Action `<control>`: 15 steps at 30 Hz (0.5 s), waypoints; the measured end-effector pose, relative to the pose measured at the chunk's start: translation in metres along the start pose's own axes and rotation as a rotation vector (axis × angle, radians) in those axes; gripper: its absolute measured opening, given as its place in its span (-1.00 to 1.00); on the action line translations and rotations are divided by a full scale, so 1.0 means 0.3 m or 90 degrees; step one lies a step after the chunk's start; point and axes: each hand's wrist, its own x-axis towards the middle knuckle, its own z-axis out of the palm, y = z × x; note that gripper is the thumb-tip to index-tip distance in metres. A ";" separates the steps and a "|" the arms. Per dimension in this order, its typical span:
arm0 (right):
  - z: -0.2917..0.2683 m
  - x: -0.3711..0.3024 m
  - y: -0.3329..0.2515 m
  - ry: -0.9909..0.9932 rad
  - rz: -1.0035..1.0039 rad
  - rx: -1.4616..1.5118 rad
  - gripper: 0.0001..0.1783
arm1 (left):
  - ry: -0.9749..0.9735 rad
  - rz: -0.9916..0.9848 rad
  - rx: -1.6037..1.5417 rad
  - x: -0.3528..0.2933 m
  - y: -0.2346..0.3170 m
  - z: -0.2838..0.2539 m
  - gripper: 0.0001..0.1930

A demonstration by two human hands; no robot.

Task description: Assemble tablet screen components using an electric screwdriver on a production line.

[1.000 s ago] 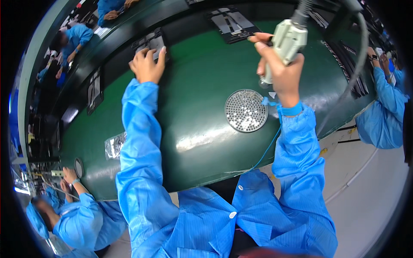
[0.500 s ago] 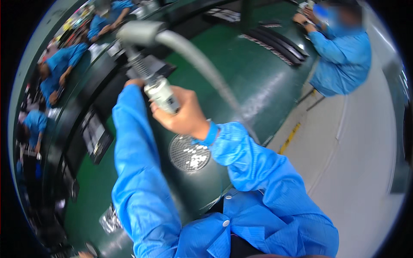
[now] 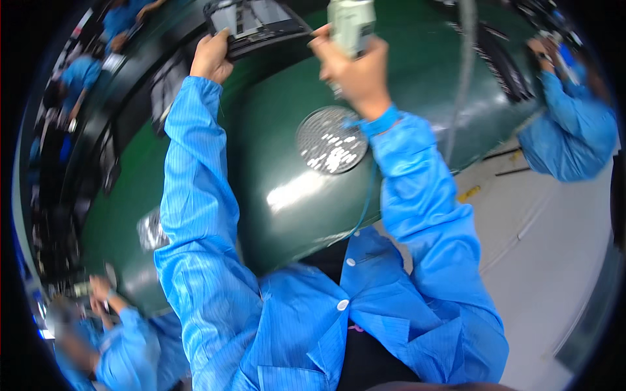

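At the top, my left hand [image 3: 212, 57] grips the near left corner of a black rectangular frame [image 3: 272, 40] with greyish panels inside, tilted above the table. My right hand [image 3: 360, 73] is wrapped around the cream body of a power screwdriver [image 3: 353, 25], raised to the right of the frame and apart from it. The upper end of the screwdriver runs out of view. Below my right hand, a round ridged dish [image 3: 305, 139] lies on the table with small shiny pieces in it.
The green table [image 3: 261, 117] curves away on both sides. A blue cord [image 3: 369, 203] runs from my right wristband. A grey hose [image 3: 467, 78] hangs at the right. A clear plastic bag [image 3: 152, 230] lies left. Co-workers in blue sit around, one right [image 3: 568, 137], one lower left [image 3: 134, 348].
My hands have moved apart and toward the top of the view. My left hand, mostly hidden before, now shows on the black frame. The screwdriver has moved right; the view has shifted.
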 end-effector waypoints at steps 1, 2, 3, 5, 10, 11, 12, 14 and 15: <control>0.014 -0.001 -0.010 -0.004 0.005 -0.001 -0.89 | -0.004 0.012 0.024 -0.146 0.041 -0.064 -0.76; 0.031 -0.015 -0.018 -0.008 0.012 -0.008 -0.88 | -0.008 0.044 0.064 -0.264 0.060 -0.152 -0.76; 0.034 -0.022 -0.033 -0.023 0.067 0.000 -0.89 | 0.017 0.039 0.092 -0.405 0.081 -0.200 -0.76; 0.047 -0.035 -0.046 -0.028 0.090 0.013 -0.90 | 0.036 0.030 0.101 -0.649 0.062 -0.283 -0.76; 0.083 -0.044 -0.035 -0.030 -0.007 -0.038 -0.94 | 0.116 0.003 0.043 -1.096 -0.098 -0.399 -0.66; 0.079 -0.044 -0.048 -0.036 -0.007 -0.035 -0.94 | 0.112 0.003 0.024 -1.149 -0.127 -0.399 -0.61; 0.076 -0.042 -0.043 -0.035 -0.016 -0.038 -0.93 | 0.113 0.007 0.009 -1.202 -0.146 -0.393 -0.56; 0.089 -0.053 -0.052 -0.019 0.001 -0.050 -0.92 | 0.146 -0.051 -0.022 -1.281 -0.181 -0.383 -0.27; 0.044 -0.022 -0.020 -0.044 -0.026 -0.047 -0.89 | 0.131 -0.037 -0.007 -1.299 -0.197 -0.379 -0.21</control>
